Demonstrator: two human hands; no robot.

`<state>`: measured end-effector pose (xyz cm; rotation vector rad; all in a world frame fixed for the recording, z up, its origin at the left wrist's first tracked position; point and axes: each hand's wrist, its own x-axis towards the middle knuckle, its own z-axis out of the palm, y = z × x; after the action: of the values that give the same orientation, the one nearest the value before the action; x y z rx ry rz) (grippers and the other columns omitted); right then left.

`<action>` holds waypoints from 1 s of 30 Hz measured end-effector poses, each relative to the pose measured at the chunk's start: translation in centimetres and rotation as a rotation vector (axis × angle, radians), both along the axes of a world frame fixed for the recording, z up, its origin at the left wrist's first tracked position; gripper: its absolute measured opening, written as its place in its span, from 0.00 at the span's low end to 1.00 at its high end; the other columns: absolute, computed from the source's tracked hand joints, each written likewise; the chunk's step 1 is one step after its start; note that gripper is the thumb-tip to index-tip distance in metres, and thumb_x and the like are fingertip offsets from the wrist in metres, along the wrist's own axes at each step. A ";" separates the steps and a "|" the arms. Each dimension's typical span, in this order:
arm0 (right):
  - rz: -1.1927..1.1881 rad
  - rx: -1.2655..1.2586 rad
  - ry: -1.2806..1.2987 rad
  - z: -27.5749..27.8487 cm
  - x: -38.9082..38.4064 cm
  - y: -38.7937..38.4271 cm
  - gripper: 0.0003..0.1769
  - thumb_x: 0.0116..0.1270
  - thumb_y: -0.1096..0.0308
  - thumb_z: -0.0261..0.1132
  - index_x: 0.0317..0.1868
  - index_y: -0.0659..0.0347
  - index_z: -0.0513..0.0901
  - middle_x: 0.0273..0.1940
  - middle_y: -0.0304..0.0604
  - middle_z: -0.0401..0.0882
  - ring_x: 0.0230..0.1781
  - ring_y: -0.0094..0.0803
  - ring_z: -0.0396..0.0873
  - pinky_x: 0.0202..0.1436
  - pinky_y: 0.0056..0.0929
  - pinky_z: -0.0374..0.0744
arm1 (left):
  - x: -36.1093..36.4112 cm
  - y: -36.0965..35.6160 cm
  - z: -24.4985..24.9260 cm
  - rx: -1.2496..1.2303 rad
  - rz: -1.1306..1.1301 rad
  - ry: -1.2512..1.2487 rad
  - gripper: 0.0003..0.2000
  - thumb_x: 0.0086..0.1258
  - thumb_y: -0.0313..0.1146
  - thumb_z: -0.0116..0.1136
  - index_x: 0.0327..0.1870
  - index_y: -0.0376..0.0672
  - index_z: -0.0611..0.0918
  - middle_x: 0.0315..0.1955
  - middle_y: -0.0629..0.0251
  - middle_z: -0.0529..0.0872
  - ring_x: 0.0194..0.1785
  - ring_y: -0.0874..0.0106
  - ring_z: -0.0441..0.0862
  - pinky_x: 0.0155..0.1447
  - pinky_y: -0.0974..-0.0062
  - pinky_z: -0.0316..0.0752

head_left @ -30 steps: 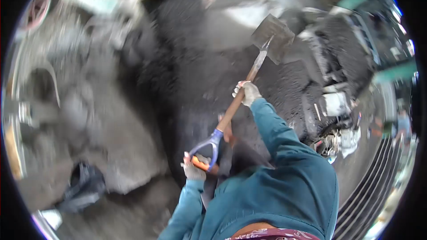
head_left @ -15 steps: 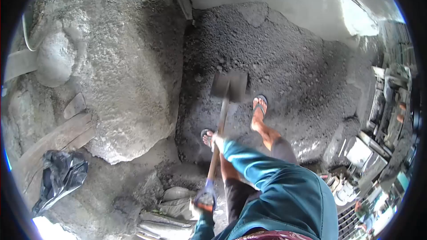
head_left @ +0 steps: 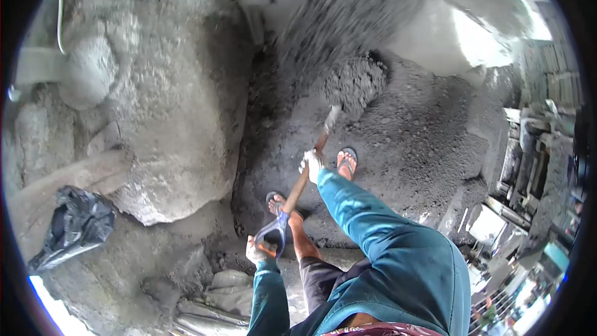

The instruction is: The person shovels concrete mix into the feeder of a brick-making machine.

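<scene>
We stand on the dark gravel heap (head_left: 410,143), right of the big pale mound (head_left: 168,112). Our shovel (head_left: 303,182) slants away from us, its blade loaded at the far end. Our right hand (head_left: 312,163) wraps its shaft, and our left hand (head_left: 258,253) clenches the near grip.

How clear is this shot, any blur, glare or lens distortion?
Head view: fisheye bends the edges inside a black ring; the sand beyond the shovel smears into streaks at top centre; the pale surface upper right is blown out; the left hand and right hand look fairly sharp.
</scene>
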<state>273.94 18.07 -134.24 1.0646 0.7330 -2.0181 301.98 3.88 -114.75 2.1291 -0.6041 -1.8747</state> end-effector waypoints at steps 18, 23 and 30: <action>-0.919 0.164 0.873 55.2 -19.0 43.1 0.06 0.68 0.71 0.60 0.32 0.55 0.74 0.28 0.37 0.72 0.28 0.32 0.74 0.35 0.39 0.79 | -39.4 21.3 28.1 -0.514 -1.087 1.197 0.17 0.70 0.53 0.61 0.39 0.47 0.79 0.26 0.75 0.77 0.26 0.78 0.75 0.29 0.78 0.71; -1.178 0.299 1.179 66.8 -19.1 54.7 0.08 0.65 0.74 0.51 0.43 0.59 0.73 0.30 0.42 0.75 0.28 0.39 0.78 0.40 0.43 0.83 | -45.1 35.2 46.4 -1.325 -1.278 1.886 0.18 0.63 0.47 0.70 0.37 0.38 0.85 0.28 0.59 0.86 0.29 0.62 0.82 0.35 0.67 0.74; -1.047 0.610 0.916 64.3 3.5 47.8 0.18 0.77 0.55 0.61 0.50 0.64 0.78 0.41 0.44 0.83 0.38 0.32 0.83 0.45 0.34 0.85 | -38.8 45.8 46.7 -0.956 -1.623 2.615 0.19 0.62 0.42 0.72 0.48 0.40 0.83 0.36 0.58 0.88 0.44 0.55 0.85 0.52 0.57 0.79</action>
<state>277.40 65.86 -69.95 0.8571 1.5441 -3.4068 263.14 49.63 -68.04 2.2463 1.4695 1.8384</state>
